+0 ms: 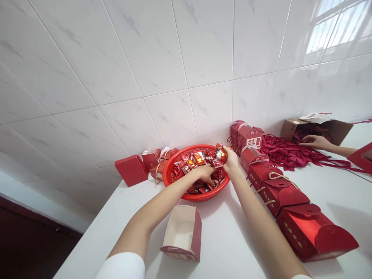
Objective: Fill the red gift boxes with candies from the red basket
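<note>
A red plastic basket (200, 197) full of shiny red wrapped candies (188, 164) stands on the white table near the wall. My left hand (207, 173) is down among the candies, its bent fingers apart and their tips partly hidden. At the basket's right rim, my right hand (231, 159) is closed around candy packets (221, 153) in red and gold wrappers. An open-topped red gift box (183, 232) with a pale inside sits in front of the basket, between my forearms, with nothing visible in it.
Several closed red gift boxes (314, 230) with rope handles line the right side. Behind them lie dark red ribbons (286, 151) and an open cardboard box (338, 130), where another person's hand (315, 141) reaches. A red box (131, 170) stands at the table's left back edge.
</note>
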A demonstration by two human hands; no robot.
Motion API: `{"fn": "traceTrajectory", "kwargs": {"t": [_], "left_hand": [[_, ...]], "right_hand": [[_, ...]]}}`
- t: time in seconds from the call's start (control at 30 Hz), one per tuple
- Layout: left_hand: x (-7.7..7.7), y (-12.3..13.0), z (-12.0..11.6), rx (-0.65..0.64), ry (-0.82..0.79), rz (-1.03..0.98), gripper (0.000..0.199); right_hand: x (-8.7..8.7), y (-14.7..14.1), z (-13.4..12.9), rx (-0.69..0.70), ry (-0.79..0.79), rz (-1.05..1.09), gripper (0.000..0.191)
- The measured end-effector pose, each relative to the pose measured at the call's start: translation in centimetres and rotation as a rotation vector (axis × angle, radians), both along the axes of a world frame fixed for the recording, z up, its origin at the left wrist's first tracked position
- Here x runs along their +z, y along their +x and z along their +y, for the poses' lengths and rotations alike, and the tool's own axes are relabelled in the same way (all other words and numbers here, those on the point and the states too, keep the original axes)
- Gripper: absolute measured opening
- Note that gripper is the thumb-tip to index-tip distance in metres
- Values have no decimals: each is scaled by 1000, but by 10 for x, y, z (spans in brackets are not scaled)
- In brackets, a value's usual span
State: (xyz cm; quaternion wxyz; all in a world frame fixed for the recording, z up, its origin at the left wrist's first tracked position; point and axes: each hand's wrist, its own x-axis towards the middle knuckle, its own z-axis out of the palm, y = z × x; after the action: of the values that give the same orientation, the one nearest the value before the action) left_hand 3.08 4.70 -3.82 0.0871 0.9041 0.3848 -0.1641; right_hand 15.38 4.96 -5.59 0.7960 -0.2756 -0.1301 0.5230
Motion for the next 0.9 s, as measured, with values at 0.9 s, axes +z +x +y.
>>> {"fn": "traceTrajectory", "kwargs": {"t": [0.9], "left_hand": [[6,-86,32,284,-212,-1035,78]], "right_hand": [[7,1,-9,41,-44,-82,14]]}}
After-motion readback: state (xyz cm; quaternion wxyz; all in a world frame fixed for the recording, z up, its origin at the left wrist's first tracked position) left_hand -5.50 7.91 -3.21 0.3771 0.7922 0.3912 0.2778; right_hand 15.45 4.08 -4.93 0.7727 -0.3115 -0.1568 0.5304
